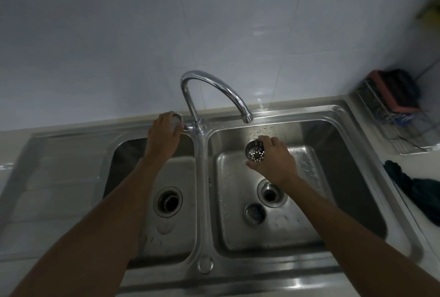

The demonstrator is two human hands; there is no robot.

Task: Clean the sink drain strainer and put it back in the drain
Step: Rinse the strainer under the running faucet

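My right hand (276,161) holds a perforated steel strainer basket (255,151) tipped on its side over the right basin, just below the faucet spout (247,118). No water shows at the spout. My left hand (164,131) grips the faucet handle (179,118) at the tap's base. The right basin's drain (271,192) stands open and uncovered. A second round strainer or stopper (255,213) lies on the basin floor in front of that drain.
The double steel sink has a left basin with its own dark drain (168,201). A wire rack (390,116) holding sponges sits at the right back of the counter. A dark green cloth (414,189) lies on the right counter edge.
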